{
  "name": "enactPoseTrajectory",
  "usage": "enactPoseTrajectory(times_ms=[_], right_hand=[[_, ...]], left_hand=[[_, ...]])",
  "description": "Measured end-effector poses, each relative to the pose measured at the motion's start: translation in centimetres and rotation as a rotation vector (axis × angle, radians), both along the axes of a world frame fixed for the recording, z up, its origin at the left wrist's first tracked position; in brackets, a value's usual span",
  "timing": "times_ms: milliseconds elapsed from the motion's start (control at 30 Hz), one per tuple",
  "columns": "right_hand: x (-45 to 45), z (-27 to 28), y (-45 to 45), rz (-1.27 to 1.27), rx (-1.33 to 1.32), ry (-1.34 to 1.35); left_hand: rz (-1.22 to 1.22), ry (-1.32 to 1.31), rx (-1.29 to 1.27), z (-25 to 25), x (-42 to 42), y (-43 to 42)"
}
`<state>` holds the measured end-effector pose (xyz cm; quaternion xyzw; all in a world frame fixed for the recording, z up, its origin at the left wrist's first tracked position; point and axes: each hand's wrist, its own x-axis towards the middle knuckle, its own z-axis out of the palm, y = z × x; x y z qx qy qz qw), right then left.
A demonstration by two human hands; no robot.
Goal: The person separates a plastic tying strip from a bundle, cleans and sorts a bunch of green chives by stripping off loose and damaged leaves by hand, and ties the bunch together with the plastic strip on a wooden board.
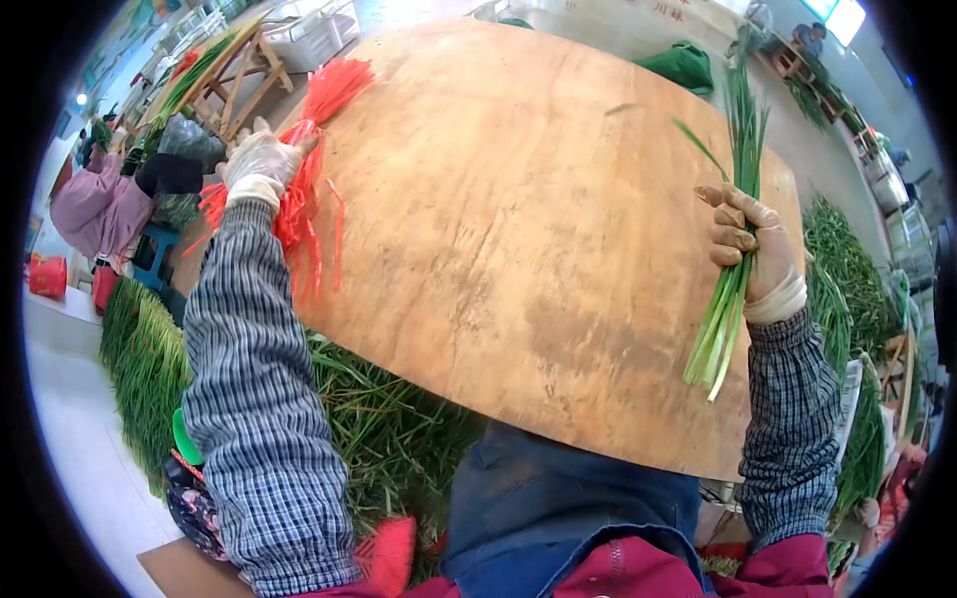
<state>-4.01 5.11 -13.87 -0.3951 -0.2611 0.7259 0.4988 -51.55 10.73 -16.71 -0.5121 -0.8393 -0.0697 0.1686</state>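
My right hand (753, 239), in a thin glove soiled at the fingertips, is closed around a small bunch of chives (720, 324). Their pale cut ends point down toward me and the green leaves (743, 120) stick out above the fist. One leaf splays off to the left. At the table's left edge my gloved left hand (261, 164) lies against a bundle of red plastic strips (337, 88), tied at its middle. Thumb and fingers on that hand are apart; some fingertips are hidden.
The wooden tabletop (498, 199) spans the space between my hands. Heaps of greens (389, 429) lie below its near edge, with more greens (842, 269) to the right. A green cloth-like bundle (680, 68) is beyond the far edge. Another person (100, 204) is at left beside a blue stool (155, 254).
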Motion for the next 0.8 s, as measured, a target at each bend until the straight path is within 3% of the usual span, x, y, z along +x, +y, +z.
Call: enactPoseTrajectory(times_ms=[100,133,267,400,500,600,700,733,800], right_hand=[[-0.4,0.4,-0.4,-0.019,0.008,0.029],[-1.0,0.7,-0.4,0.025,0.029,0.074],[-5.3,1.7,1.2,0.187,0.012,0.189],[-11.5,-0.2,2.1,0.012,-0.079,-0.217],[-12.1,0.4,1.0,0.086,-0.087,-0.320],[-11.6,0.9,0.9,0.222,0.001,-0.628],[-11.1,2.3,0.7,0.364,0.053,-0.938],[-11.1,2.2,0.8,0.350,0.106,-0.981],[-10.5,1.7,0.8,0.320,0.197,-1.063]], left_hand=[[-0.092,-0.162,-0.279,-2.2,-2.7,1.5],[-0.047,-0.146,-0.208,-2.3,-3.0,1.4],[-0.235,-0.435,0.054,0.0,-5.0,-1.0],[-0.187,-0.366,0.005,5.7,-2.6,-3.4],[-0.167,-0.243,-0.036,6.9,0.3,-4.0],[-0.053,-0.125,-0.175,4.9,0.8,-1.3],[-0.070,-0.316,-0.311,2.0,0.3,0.9],[-0.077,-0.286,-0.230,0.7,0.6,0.9],[-0.079,-0.280,-0.314,1.2,0.5,1.2]])
